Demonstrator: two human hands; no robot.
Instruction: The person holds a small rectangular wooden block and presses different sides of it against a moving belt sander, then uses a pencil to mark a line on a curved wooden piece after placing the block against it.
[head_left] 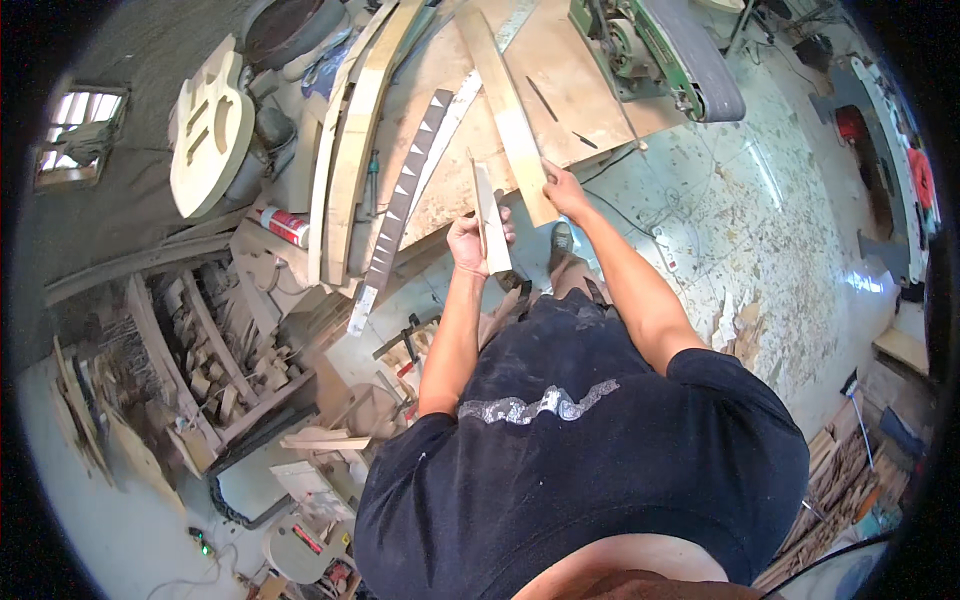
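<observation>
One green sander [662, 58], one inlaid strip [402, 185] flanking one board [507, 112] on table [590, 95], right grip [567, 190] pinching board, left grip [468, 243] clasping one short wooden piece [490, 222]

A flat, light-brown wooden tabletop [590, 100] fills the upper centre. It bears a slender black rod [541, 98] and a long, dark strip with pale triangles [406, 181].

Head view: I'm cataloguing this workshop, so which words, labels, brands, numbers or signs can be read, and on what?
None reads clearly enough to quote.
Red-and-white tube: printing on its label, too small and blurred.
Dark T-shirt: a pale printed band across it, no legible wording.
Dark strip: pale triangles, shapes rather than letters.
</observation>
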